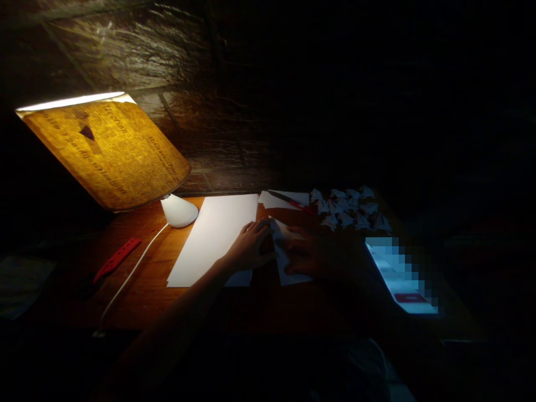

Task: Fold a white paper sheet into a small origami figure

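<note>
A folded sheet of white paper (281, 261) lies on the wooden table between my hands. My left hand (251, 243) is at its upper left edge, fingertips on the far corner and thumb lower down, gripping the edge. Across the sheet's right part rests my right hand (312, 254), its fingers spread over the paper and dim in shadow. Left of the sheet, partly under my left forearm, is a stack of blank white paper (218, 234). Several small folded paper figures (345, 209) are gathered at the back right.
A lit lamp (179, 211) stands at the left with its cord (134, 273) running forward. Near it lies a red-handled tool (117, 259). Behind my hands, a dark-bladed, red-handled tool (288, 200) rests on more paper (268, 200). A glowing screen (387, 273) lies at the right.
</note>
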Demonstrator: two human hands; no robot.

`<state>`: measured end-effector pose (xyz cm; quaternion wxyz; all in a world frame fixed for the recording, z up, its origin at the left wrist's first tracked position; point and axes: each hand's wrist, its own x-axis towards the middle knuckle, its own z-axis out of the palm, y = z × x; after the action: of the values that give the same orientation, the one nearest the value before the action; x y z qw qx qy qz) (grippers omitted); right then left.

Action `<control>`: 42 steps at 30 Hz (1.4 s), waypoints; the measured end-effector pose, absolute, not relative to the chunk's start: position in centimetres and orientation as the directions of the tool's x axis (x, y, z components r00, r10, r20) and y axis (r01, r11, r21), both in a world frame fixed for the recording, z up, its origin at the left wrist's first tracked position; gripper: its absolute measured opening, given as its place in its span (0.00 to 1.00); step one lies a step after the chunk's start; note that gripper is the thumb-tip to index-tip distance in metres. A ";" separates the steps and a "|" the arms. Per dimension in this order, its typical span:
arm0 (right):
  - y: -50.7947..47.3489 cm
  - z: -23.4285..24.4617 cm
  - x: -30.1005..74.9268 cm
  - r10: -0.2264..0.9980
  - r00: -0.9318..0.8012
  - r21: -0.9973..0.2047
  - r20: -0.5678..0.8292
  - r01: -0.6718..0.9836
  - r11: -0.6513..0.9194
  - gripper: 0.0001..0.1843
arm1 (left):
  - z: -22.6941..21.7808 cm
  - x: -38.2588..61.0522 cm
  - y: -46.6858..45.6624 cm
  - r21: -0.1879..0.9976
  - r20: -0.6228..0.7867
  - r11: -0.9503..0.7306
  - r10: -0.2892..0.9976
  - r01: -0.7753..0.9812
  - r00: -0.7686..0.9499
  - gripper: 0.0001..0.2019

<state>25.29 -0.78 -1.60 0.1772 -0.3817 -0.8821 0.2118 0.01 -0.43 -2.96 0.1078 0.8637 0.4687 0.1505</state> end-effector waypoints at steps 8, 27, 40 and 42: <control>-0.8 -1.6 25.4 0.745 -0.650 -0.523 0.148 0.588 0.617 0.28 | -3.2 0.0 -0.1 0.348 0.187 -0.507 0.862 0.789 0.471 0.24; -0.6 -1.9 25.6 0.723 -0.671 -0.501 0.164 0.575 0.647 0.29 | -3.1 -0.1 0.1 0.338 0.183 -0.514 0.858 0.789 0.480 0.26; -0.7 -1.7 25.5 0.726 -0.669 -0.515 0.161 0.570 0.640 0.30 | -3.1 -0.2 0.2 0.332 0.165 -0.513 0.858 0.791 0.487 0.27; -0.7 -1.7 25.5 0.728 -0.667 -0.519 0.162 0.570 0.637 0.30 | -3.1 -0.2 0.2 0.323 0.160 -0.514 0.857 0.794 0.490 0.28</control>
<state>25.47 -0.72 -1.65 0.1812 -0.3658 -0.8865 0.2178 -0.20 0.23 -3.12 0.1035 0.8568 0.4819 0.1516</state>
